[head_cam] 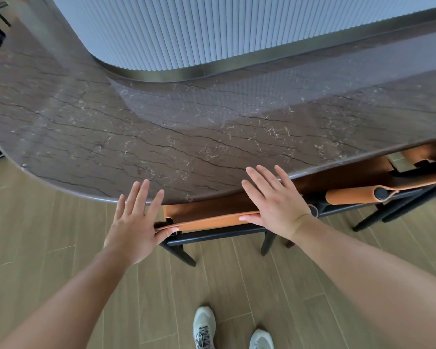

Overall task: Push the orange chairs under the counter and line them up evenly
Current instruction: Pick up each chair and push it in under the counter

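Observation:
An orange leather chair [209, 222] with a black frame stands tucked under the dark marble counter [161, 127], only its backrest top and rear legs showing. My left hand [134, 222] is at the backrest's left end, fingers straight and spread, thumb lying along the top edge. My right hand [275, 200] is at the right end, fingers straight, thumb pressed on the same edge. A second orange chair [358, 191] sits to the right, partly under the counter, with a third orange chair [420, 152] beyond it.
The counter's rounded end curves away at the left over the wood-plank floor [61, 248]. A ribbed pale wall [186, 28] rises behind the counter. My two grey shoes [204, 328] stand on the floor behind the chair. Dark furniture shows at the far left edge.

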Demonstrator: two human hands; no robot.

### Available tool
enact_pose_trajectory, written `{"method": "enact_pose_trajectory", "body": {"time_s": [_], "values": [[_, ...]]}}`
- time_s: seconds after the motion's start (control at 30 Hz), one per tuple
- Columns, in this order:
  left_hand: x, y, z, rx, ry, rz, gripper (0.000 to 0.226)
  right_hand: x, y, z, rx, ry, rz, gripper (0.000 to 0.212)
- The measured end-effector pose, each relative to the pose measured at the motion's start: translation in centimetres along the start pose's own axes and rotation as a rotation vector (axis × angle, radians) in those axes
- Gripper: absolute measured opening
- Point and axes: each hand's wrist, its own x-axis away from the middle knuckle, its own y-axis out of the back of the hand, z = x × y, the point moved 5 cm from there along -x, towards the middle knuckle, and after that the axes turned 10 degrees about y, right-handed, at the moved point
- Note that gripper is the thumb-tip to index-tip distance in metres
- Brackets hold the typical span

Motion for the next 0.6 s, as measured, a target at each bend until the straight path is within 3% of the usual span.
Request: {"method": "enact_pose_trajectory", "body": {"time_s": [0.6], "values": [[0.5,0.1,-2.3,-0.067,-0.069,-0.159,0.086,1.2,-0.1,-1.7,0.014,-0.024,-0.02,0.083]]}}
